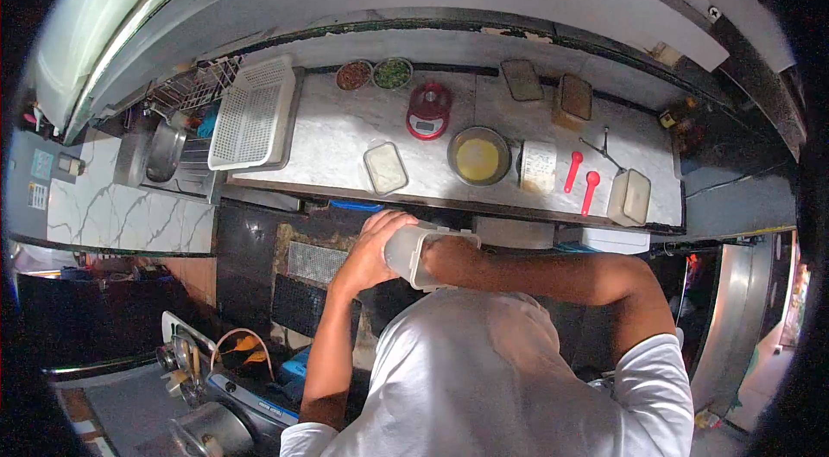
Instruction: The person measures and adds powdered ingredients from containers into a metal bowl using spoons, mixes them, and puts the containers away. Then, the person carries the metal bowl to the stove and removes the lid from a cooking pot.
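The translucent container [400,253] was a box-shaped, pale plastic vessel with rounded corners and a thick, whitish rim. It was tilted, its open mouth turned toward the person's right side. The walls were cloudy; the contents could not be made out. Position: in front of the torso, held off the worktop, on the person's side of its front edge.

Left hand [377,246]: clamped around the closed end of the translucent container, with the fingers spread over the upper outer wall. Right hand [447,259]: inserted through the mouth. Its fingertips were hidden inside, so whether they were apart, together or closed on something could not be told. The right forearm lay across the front of the body and occupied the approach to the mouth.

Edges: the front edge of the marbled countertop [332,130] ran left to right just beyond the translucent container. Near that edge stood a shallow tub [386,168] with pale contents, a metal bowl [455,146] holding something yellow, two red measuring spoons [583,183] and a rectangular tub [631,198] at the right end.

Open room: the widest bare surface lay between the white basket [249,116] and the shallow tub. A narrower strip separated the shallow tub from the metal bowl, with the red scale [429,111] set behind. Clearance between translucent container and torso was small.
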`<state>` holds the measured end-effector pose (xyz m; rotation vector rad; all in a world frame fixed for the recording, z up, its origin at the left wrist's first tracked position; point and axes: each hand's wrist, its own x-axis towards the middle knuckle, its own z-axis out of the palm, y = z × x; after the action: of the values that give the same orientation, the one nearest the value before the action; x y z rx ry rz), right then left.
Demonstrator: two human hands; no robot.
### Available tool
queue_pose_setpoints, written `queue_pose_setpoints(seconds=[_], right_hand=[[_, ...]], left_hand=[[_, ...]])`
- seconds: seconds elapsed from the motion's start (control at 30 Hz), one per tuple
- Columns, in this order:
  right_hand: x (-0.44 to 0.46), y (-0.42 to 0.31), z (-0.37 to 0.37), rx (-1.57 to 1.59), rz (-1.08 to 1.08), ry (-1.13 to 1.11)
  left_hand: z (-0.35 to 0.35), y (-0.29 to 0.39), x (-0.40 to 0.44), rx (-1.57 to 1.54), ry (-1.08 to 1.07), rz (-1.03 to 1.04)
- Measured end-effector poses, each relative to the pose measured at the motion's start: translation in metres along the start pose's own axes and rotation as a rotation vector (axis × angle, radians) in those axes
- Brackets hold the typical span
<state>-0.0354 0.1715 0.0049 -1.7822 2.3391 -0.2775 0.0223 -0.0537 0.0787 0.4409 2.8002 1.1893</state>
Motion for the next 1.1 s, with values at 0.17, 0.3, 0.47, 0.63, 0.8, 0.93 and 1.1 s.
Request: queue_pose_setpoints(seconds=[0.17, 0.3, 0.47, 0.63, 0.8, 0.93, 1.1], right_hand=[[0.000, 0.007, -0.018, 0.052, -0.101, -0.140], [-0.009, 0.008, -0.008, 0.232, -0.033, -0.076], [-0.019, 0.016, -0.020, 0.284, -0.115, -0.347], [-0.045, 0.031, -0.027, 0.461, -0.144, -0.281], [-0.077, 0.068, -0.031, 0.944, -0.025, -0.218], [-0.088, 0.083, -0.042, 1.606, 0.477, -0.405], [-0.092, 0.096, -0.028, 1.906, 0.531, -0.321]], left_hand=[[-0.003, -0.008, 0.009, -0.036, -0.084, -0.001], [-0.008, -0.009, 0.021, -0.115, -0.220, 0.019], [-0.001, -0.011, 0.031, -0.162, -0.331, 0.031], [0.006, -0.027, 0.043, -0.099, -0.489, 0.060], [-0.007, -0.045, 0.033, -0.123, -0.411, -0.011], [-0.005, -0.066, 0.029, -0.216, -0.281, -0.067], [-0.004, -0.070, 0.027, -0.265, -0.264, -0.113]])
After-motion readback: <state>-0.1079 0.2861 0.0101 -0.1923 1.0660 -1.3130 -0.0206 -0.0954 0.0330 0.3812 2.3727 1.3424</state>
